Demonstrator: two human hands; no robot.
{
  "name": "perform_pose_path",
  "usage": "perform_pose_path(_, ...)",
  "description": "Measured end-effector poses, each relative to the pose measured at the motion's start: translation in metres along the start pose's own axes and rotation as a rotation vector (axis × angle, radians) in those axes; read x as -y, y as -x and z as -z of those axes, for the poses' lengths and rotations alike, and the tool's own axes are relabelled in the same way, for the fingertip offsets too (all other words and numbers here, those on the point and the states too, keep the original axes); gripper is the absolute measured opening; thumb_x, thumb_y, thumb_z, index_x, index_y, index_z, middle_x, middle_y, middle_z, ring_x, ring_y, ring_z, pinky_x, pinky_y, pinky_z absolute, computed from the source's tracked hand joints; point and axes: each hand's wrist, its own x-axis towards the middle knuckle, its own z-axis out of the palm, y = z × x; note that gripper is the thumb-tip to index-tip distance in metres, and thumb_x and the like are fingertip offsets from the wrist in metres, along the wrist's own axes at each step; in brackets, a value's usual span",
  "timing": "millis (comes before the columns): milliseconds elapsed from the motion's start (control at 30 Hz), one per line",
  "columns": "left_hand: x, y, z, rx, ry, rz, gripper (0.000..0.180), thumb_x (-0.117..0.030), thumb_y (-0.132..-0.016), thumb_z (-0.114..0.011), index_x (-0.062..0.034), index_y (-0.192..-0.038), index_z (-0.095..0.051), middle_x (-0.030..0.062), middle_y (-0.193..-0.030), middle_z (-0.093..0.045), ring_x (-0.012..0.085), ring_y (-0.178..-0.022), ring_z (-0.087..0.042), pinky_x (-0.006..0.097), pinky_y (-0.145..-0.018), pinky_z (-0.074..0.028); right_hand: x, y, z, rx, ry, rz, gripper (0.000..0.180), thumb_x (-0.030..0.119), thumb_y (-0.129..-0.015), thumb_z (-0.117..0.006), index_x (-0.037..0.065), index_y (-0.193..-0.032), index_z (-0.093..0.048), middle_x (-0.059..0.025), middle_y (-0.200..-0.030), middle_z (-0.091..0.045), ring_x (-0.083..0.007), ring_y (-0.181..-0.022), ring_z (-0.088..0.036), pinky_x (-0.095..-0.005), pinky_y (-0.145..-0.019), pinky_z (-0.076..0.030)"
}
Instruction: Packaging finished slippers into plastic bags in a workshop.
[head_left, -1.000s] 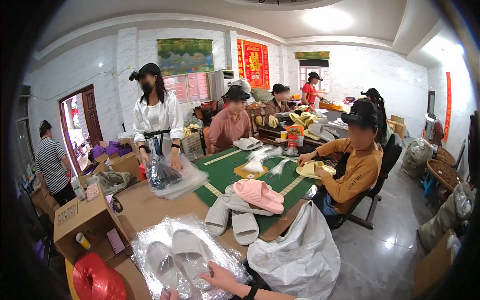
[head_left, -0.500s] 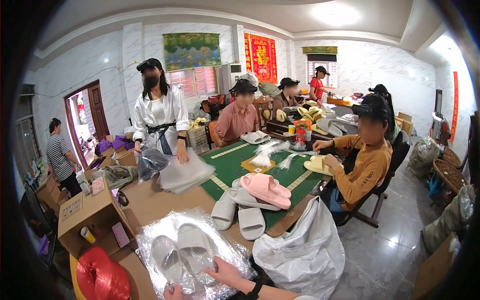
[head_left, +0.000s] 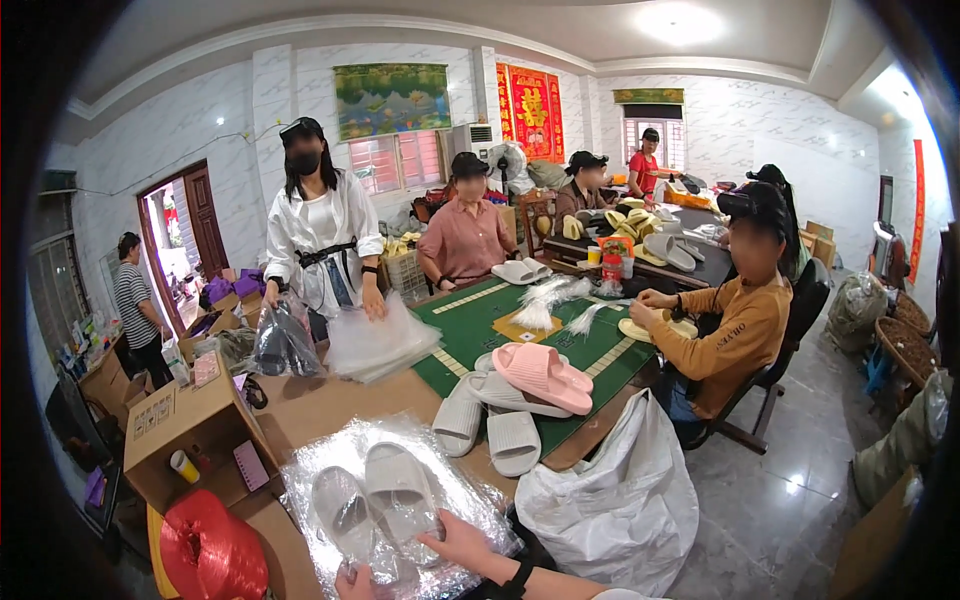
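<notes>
A pair of light grey slippers lies inside a shiny clear plastic bag at the near edge of the table. My left hand is at the lower edge of the view, closed at the heel end of the left slipper; part of it is cut off. From the right, my right hand grips the side of the right slipper through the plastic, its thumb towards the heel. Beyond the bag, several loose grey slippers are heaped with a pink slipper on top.
An open cardboard box and a roll of red plastic twine stand at my left. A white sack hangs at the table's right corner. Across the green mat, co-workers sit or stand; one handles clear bags, another pale yellow slippers.
The view has shifted slightly. My hands keep nearly the same place on the bagged slippers. The co-worker in the brown-yellow top has brought both hands together over the pale yellow slippers.
</notes>
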Motion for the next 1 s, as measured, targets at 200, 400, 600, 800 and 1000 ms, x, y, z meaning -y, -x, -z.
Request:
perform_pose_path(200,-0.009,0.004,0.0,0.008,0.01,-0.016,0.027,-0.03,-0.098,-0.064,-0.0101,-0.086,-0.051,-0.0009,-0.058,-0.044,0.0129,-0.041,-0.042,0.03,-0.036,-0.031,0.005,0.001,0.003,0.02,-0.01,-0.012,0.065,0.062,-0.086,-0.067,0.002,-0.11,-0.056,-0.0183,-0.088,-0.067,-0.0384,-0.081,-0.066,-0.046,-0.072,-0.051)
perform_pose_path(400,-0.001,-0.001,0.001,0.022,0.016,0.0,0.024,-0.027,-0.098,-0.065,-0.0115,-0.086,-0.05,-0.0013,-0.059,-0.044,0.012,-0.042,-0.041,0.03,-0.036,-0.029,0.005,0.002,0.004,0.013,-0.01,-0.017,0.064,0.062,-0.086,-0.066,0.003,-0.11,-0.057,-0.0176,-0.086,-0.066,-0.0368,-0.079,-0.066,-0.0453,-0.071,-0.051)
perform_pose_path(600,-0.007,0.001,-0.001,0.011,-0.033,-0.089,0.02,-0.027,-0.097,-0.063,-0.0128,-0.09,-0.05,0.0001,-0.058,-0.044,0.0141,-0.04,-0.042,0.03,-0.034,-0.031,0.015,0.002,0.011,0.056,-0.057,-0.077,0.066,0.062,-0.087,-0.065,0.002,-0.112,-0.056,-0.0176,-0.09,-0.067,-0.0361,-0.084,-0.066,-0.0446,-0.074,-0.051)
perform_pose_path(800,-0.022,0.006,-0.001,0.029,0.018,0.124,0.021,-0.027,-0.097,-0.063,-0.0117,-0.093,-0.05,0.001,-0.059,-0.045,0.0141,-0.041,-0.042,0.03,-0.036,-0.031,0.01,0.003,0.007,0.036,0.006,-0.002,0.062,0.055,-0.09,-0.065,0.002,-0.122,-0.055,-0.0183,-0.094,-0.067,-0.0364,-0.087,-0.066,-0.0449,-0.076,-0.051)
perform_pose_path(1000,-0.047,0.021,-0.006,0.019,-0.139,0.019,0.026,-0.028,-0.095,-0.067,-0.0044,-0.099,-0.055,0.0008,-0.072,-0.051,0.0112,-0.058,-0.045,0.028,-0.049,-0.036,0.003,0.0,0.003,0.065,-0.012,-0.014,0.062,0.055,-0.091,-0.064,0.001,-0.119,-0.055,-0.0197,-0.093,-0.066,-0.0374,-0.087,-0.066,-0.0448,-0.075,-0.05)
